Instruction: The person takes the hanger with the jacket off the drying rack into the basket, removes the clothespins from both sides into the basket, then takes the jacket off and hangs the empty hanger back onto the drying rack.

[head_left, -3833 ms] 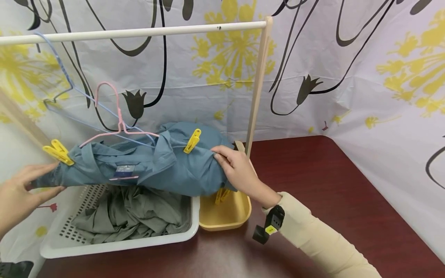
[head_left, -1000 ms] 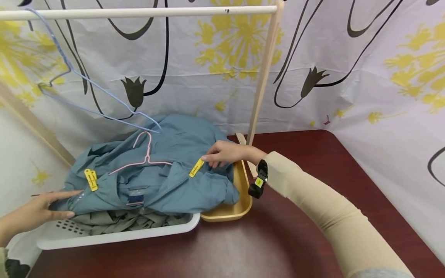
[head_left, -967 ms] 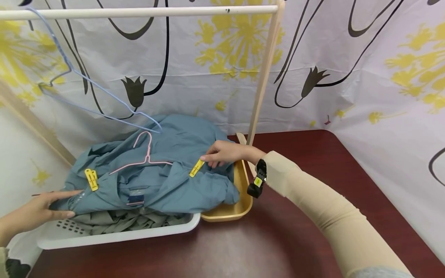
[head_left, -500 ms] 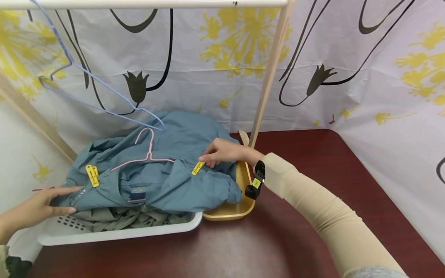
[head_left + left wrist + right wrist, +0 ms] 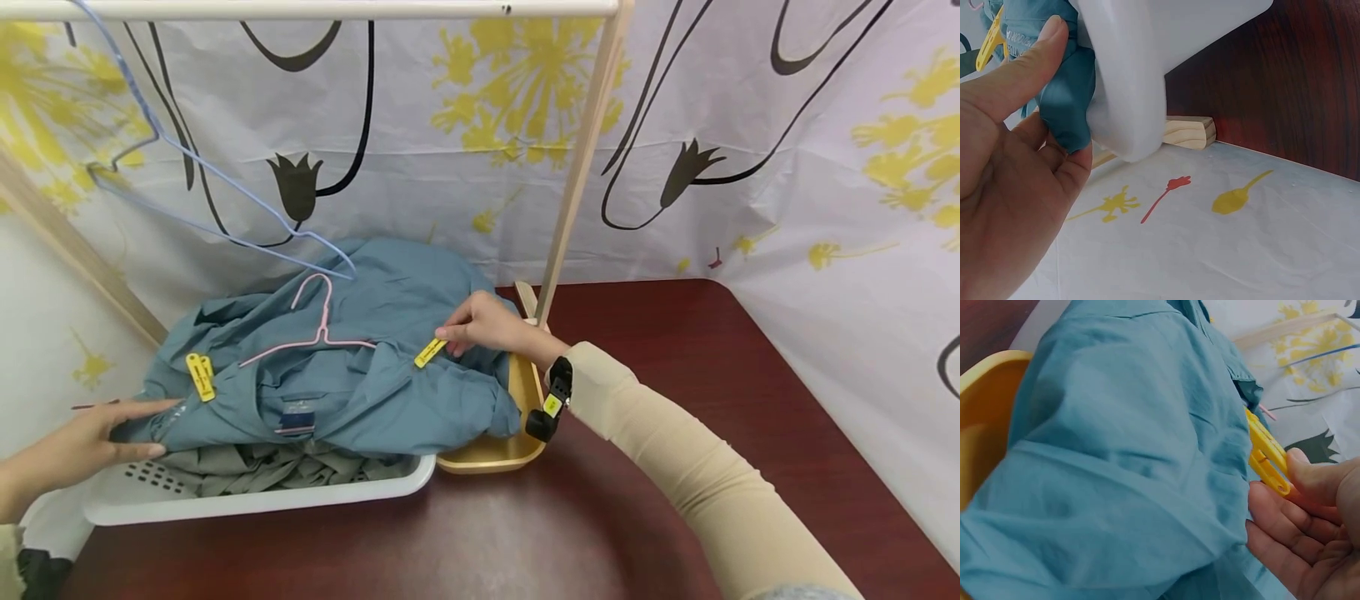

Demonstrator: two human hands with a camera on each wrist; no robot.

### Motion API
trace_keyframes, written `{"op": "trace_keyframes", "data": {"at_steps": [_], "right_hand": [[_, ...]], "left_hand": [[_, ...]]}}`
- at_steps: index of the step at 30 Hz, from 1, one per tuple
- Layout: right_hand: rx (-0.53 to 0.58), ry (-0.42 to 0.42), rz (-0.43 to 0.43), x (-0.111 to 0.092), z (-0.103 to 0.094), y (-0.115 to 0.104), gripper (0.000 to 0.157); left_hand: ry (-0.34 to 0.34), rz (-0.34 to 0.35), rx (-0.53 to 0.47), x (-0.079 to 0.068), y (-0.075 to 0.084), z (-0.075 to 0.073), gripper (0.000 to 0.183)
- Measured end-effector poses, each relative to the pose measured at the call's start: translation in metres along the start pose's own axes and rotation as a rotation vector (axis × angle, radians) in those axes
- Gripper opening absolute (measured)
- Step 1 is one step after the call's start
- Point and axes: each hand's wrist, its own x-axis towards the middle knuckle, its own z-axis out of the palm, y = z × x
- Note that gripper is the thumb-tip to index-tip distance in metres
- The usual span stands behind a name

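A blue-grey shirt (image 5: 450, 404) lies spread over the laundry basket, collar facing me. A pink hanger (image 5: 323, 337) sits inside its neck, hook lying back on the fabric. My left hand (image 5: 90, 437) pinches the shirt's left side between thumb and fingers; the left wrist view shows the folded cloth (image 5: 1067, 100) in that grip. My right hand (image 5: 491, 323) pinches the end of a yellow clothespin (image 5: 430, 352) on the right shoulder, and the right wrist view shows its legs (image 5: 1266, 456) at my thumb. Another yellow clothespin (image 5: 200, 377) is on the left shoulder.
Grey-green cloth (image 5: 258, 469) fills the white basket (image 5: 262, 502). Beside it stands a yellow bin (image 5: 491, 465), partly under the shirt. A blue hanger (image 5: 156, 133) hangs from the white rack bar (image 5: 337, 10). A wooden post (image 5: 585, 158) rises behind my right hand.
The shirt, earlier lifted by both hands, has come down onto the basket. My right hand has moved from the fabric to the right clothespin, which has tilted slightly in the last half second.
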Motion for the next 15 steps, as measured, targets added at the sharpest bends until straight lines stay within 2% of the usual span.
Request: {"op": "trace_keyframes", "data": {"at_steps": [4,7,12,15], "right_hand": [[0.049,0.079,0.053,-0.003,-0.004,0.002,0.02],[0.048,0.096,0.076,-0.007,-0.009,0.004,0.021],[-0.025,0.065,0.056,-0.016,-0.019,0.007,0.024],[-0.098,0.039,0.005,-0.023,-0.024,0.008,0.024]], "left_hand": [[0.002,0.005,0.005,0.001,0.001,0.001,0.068],[0.004,0.016,0.003,0.001,0.001,0.001,0.068],[0.0,0.004,0.011,0.0,0.001,0.0,0.069],[-0.006,-0.002,0.01,0.0,0.0,0.0,0.07]]}}
